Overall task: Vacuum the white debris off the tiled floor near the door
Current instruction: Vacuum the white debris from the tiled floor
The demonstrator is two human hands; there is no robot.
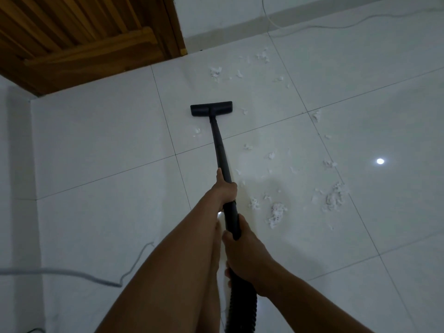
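The vacuum wand [219,145] and its floor head [211,108] were black. The debris [276,213] was white on glossy white floor tiles [108,145] with thin dark grout lines. The door [79,37] was brown slatted wood.

Both hands on black vacuum wand [219,145]. Left hand [225,188] gripping further along shaft toward nozzle, right hand [242,248] wrapped round near end, just above ribbed hose [242,304]. Floor nozzle [211,108] flat on tiled floor [108,152], near wooden door [79,39]. White debris [276,212] mostly right of wand: fluffy clumps near right hand, smaller bits scattered up toward wall, one scrap just left of wand behind nozzle. Grey cable [72,272] snaking across floor at left, thin white wire [336,26] along far wall. Bright light spot [380,161] reflecting off tile on right.
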